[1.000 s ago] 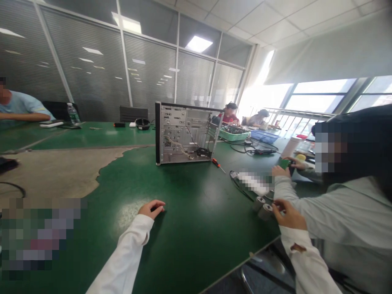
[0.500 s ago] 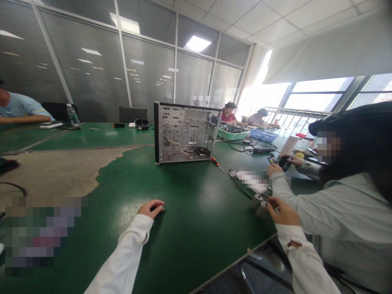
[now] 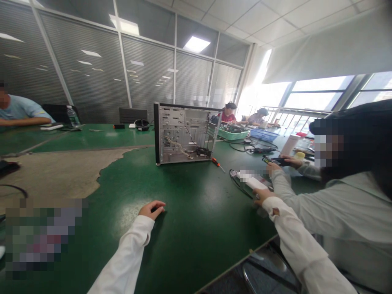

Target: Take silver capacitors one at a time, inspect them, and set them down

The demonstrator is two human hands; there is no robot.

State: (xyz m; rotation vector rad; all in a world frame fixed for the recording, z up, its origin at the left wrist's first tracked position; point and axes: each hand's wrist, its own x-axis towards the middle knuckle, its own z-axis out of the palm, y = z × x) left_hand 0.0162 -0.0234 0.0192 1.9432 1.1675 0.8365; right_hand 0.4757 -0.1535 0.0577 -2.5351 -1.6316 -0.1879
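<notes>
Both my hands look empty: my left hand [image 3: 151,210] lies loosely curled on the green worktop [image 3: 196,245], my right hand [image 3: 262,197] half-open beside a blurred white corded object [image 3: 251,178].

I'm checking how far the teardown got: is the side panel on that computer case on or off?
Off: the computer case shows its bare metal interior and wiring on the side facing the camera.

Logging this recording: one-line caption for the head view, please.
Left hand rests on the green table, right hand beside a blurred white item, an open PC case beyond.
</notes>
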